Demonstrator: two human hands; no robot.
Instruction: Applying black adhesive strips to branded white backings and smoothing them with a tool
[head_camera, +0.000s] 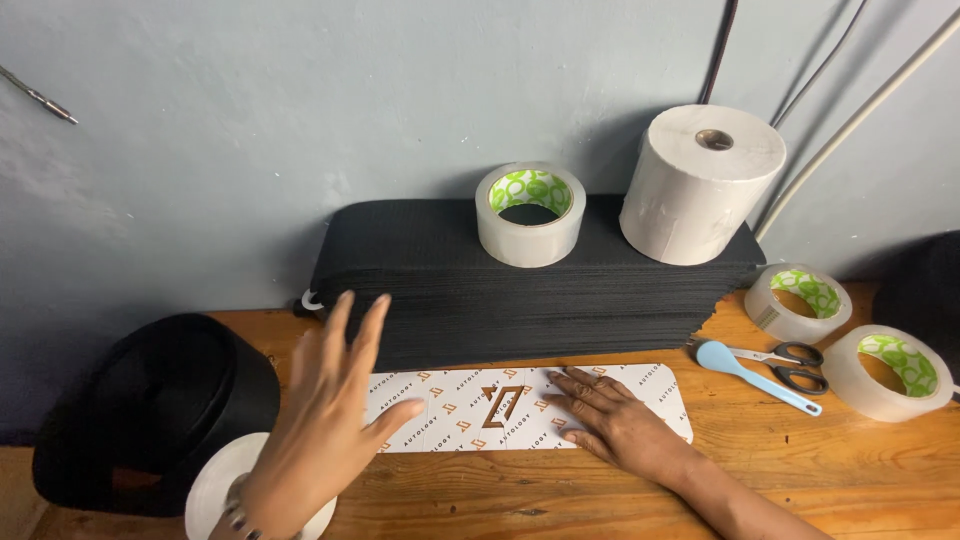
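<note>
A flat white printed card (470, 405) with rounded ends and orange markings lies on the wooden table (800, 470), in front of a tall stack of black sheets (520, 290). My right hand (615, 420) rests flat on the card's right half, fingers spread and pointing left. My left hand (325, 415) is raised above the card's left end, open, fingers apart, holding nothing.
A clear tape roll (530, 213) and a big white paper roll (700, 183) stand on the black stack. At right lie two more tape rolls (797, 302) (888, 371), scissors (790, 362) and a light blue tool (755, 375). A black roll (155, 410) and a white roll (215, 485) sit at left.
</note>
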